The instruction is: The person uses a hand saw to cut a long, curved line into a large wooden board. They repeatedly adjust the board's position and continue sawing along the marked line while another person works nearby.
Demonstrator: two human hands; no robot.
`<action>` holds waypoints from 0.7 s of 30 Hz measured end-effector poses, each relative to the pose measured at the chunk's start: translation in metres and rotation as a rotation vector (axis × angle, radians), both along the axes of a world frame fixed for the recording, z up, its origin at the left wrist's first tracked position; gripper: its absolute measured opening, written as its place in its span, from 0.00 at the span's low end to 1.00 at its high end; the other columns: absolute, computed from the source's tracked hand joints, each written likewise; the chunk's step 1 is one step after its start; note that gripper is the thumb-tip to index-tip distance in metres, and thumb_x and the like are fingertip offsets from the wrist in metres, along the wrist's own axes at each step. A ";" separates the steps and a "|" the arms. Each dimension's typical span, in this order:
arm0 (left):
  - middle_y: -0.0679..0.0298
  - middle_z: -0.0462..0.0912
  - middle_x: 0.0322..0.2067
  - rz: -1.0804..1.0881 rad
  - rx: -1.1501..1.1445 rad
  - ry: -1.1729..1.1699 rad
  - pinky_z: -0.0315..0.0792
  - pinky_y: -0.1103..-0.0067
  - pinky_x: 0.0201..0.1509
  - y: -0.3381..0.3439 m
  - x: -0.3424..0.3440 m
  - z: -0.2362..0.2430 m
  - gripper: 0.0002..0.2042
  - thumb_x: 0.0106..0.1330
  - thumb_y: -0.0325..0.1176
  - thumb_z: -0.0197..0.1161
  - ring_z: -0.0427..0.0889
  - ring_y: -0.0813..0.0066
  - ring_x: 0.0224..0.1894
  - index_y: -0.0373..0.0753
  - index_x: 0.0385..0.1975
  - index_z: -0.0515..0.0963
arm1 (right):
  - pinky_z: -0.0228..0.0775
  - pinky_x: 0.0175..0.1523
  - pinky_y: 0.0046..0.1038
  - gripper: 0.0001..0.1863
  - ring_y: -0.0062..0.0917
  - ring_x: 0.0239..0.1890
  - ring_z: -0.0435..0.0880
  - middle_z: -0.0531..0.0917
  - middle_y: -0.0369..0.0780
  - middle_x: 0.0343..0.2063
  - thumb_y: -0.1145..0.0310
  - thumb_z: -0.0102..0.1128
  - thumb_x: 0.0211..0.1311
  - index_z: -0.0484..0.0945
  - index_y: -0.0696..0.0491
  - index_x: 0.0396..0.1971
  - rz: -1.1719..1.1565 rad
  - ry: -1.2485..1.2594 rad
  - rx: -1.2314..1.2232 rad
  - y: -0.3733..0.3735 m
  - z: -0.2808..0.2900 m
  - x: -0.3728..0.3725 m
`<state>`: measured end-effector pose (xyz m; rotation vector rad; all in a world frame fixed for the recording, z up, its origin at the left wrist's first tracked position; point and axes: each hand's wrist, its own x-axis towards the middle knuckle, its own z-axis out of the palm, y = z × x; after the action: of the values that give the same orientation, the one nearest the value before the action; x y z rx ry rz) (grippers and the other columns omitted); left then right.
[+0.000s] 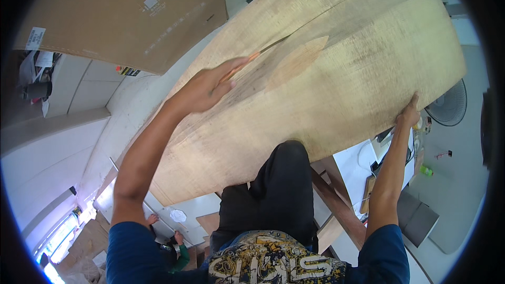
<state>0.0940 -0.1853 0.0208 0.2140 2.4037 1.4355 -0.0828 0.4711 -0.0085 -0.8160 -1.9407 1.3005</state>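
Note:
A large, pale wood sheet (368,68) with dark grain streaks stretches slantwise in front of me, its near edge by my raised knee. Closed around a slim orange-handled tool (243,65), my left hand (210,85) is over the sheet's left part. The tool's thin dark end lies along a narrow dark line in the wood; its exact kind is unclear. Beside that line is a lighter leaf-shaped patch (299,62). At the right, my right hand (408,113) grips the sheet's lower edge, thumb on top and fingers hidden underneath.
A big brown cardboard sheet (121,10) stands at the upper left. To the right are a round fan (448,104), a white table (353,164) with cables, and a grey box (415,215). Another person's green sleeve (182,256) shows below on the left.

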 end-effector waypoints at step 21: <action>0.54 0.75 0.69 0.038 -0.118 -0.024 0.68 0.63 0.72 -0.027 0.043 0.020 0.24 0.74 0.33 0.57 0.76 0.51 0.69 0.44 0.71 0.71 | 0.83 0.54 0.35 0.43 0.36 0.48 0.88 0.85 0.51 0.53 0.52 0.81 0.58 0.73 0.74 0.58 0.068 0.011 -0.067 0.017 -0.008 -0.002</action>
<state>0.1371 -0.2119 0.0407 0.1219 2.4755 1.2993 -0.0847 0.4885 -0.0167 -0.7794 -1.9405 1.4140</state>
